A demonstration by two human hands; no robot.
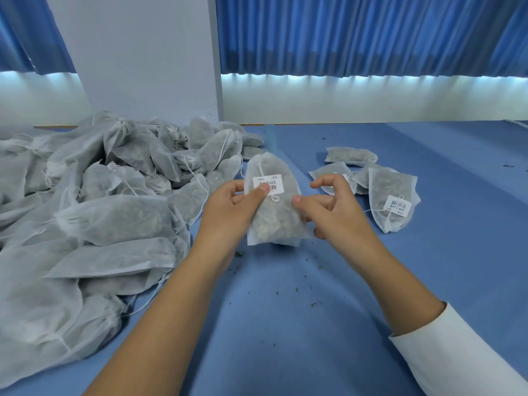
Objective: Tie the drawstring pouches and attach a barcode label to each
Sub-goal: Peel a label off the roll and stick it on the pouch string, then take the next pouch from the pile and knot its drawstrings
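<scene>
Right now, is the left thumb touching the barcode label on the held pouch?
Touching. The head view shows the left hand pressing its thumb onto the barcode label.

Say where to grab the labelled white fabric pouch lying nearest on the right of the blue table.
Probably best pinched at the narrow gathered neck of the labelled white fabric pouch, from the near side: that end points toward the person, clear of neighbouring pouches, and fingers stay off the barcode label.
</scene>
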